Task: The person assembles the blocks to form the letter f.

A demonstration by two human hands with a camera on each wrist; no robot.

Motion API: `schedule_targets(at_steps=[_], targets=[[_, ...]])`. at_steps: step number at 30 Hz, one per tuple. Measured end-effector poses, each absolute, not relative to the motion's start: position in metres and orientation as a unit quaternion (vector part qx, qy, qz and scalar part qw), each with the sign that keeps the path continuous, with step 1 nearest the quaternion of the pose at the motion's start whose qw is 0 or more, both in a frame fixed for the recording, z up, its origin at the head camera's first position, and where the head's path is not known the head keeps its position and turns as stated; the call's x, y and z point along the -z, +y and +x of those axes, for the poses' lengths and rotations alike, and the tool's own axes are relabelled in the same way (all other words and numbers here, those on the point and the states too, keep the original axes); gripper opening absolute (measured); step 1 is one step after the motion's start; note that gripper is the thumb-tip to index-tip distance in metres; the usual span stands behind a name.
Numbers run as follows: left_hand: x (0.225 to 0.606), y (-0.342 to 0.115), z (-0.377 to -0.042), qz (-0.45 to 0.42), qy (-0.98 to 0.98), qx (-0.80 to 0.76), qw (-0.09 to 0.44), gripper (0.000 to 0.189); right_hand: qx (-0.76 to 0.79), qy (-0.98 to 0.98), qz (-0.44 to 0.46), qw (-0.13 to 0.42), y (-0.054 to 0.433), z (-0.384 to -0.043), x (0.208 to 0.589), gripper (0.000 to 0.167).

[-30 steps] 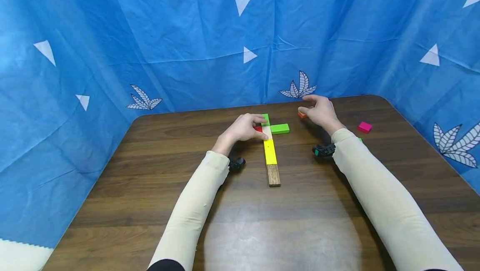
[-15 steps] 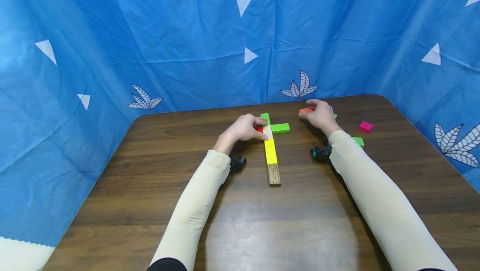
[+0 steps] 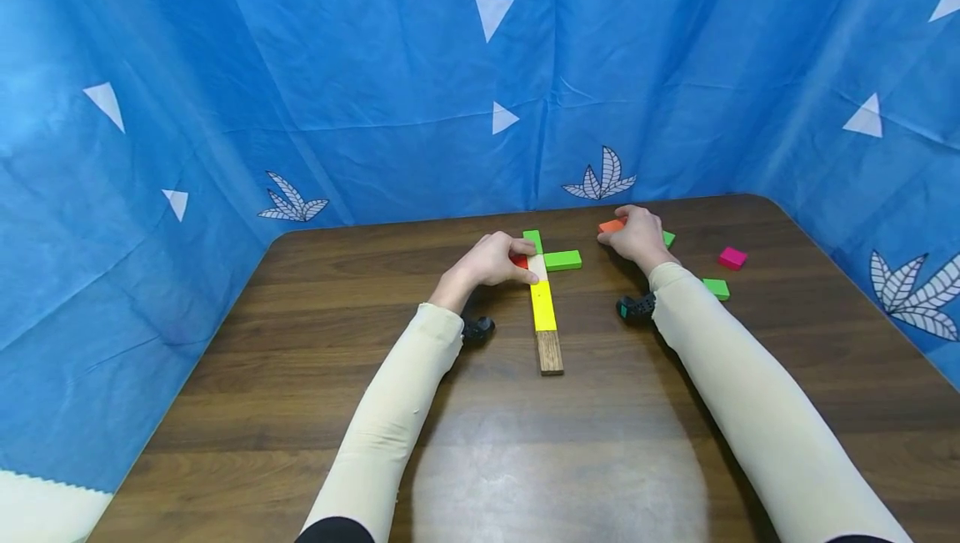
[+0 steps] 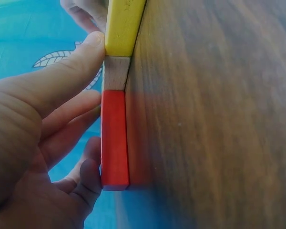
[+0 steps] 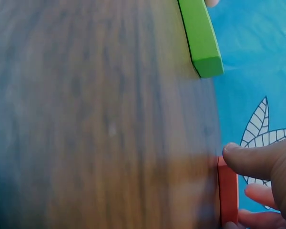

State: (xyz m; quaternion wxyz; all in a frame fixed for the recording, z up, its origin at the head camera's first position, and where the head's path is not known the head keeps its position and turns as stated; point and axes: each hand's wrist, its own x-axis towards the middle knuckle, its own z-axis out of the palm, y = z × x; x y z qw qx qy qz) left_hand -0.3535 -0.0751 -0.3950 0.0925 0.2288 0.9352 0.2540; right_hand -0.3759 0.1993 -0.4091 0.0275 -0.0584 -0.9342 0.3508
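My left hand rests over a cross of flat wooden blocks, thumb and fingertips touching its top around the pale block. The thumb tip lies where the yellow block meets that pale one. A red block forms the left arm, partly behind the fingers in the head view. One green block tops the cross, and another green block is its right arm. A dark striped block ends the stem. Further right, my right hand pinches an orange block between thumb and fingers at the table's surface.
Beside the right hand lies a green block, partly hidden. A pink block and one more green block lie right of the right forearm. The brown table ends at a blue patterned curtain.
My right hand has shifted slightly toward me, and more of the orange block shows between its fingers. Green blocks by that arm have come into sight. The left hand stays on the cross.
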Motion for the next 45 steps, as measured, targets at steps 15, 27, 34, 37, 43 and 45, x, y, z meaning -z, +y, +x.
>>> schedule_targets(at_steps=[15, 27, 34, 37, 43, 45], targets=[[0.394, -0.075, -0.351, 0.228, 0.934, -0.258, 0.09, 0.061, -0.349, -0.934, -0.069, 0.025, 0.197, -0.375, 0.412, 0.072], [0.394, -0.074, -0.35, 0.227, 0.935, -0.256, 0.091, 0.061, -0.368, -0.926, -0.068, 0.04, 0.197, -0.375, 0.408, 0.077], [0.394, -0.075, -0.35, 0.225, 0.935, -0.257, 0.093, 0.061, -0.376, -0.925, -0.052, 0.032, 0.193, -0.377, 0.402, 0.078], [0.394, -0.076, -0.35, 0.223, 0.936, -0.257, 0.093, 0.061, -0.387, -0.921, -0.043, 0.023, 0.189, -0.378, 0.4, 0.077], [0.395, -0.075, -0.349, 0.225, 0.935, -0.256, 0.095, 0.062, -0.401, -0.916, -0.033, 0.012, 0.181, -0.379, 0.399, 0.076], [0.396, -0.075, -0.35, 0.226, 0.936, -0.254, 0.095, 0.062, -0.404, -0.914, -0.029, 0.01, 0.179, -0.38, 0.398, 0.077]])
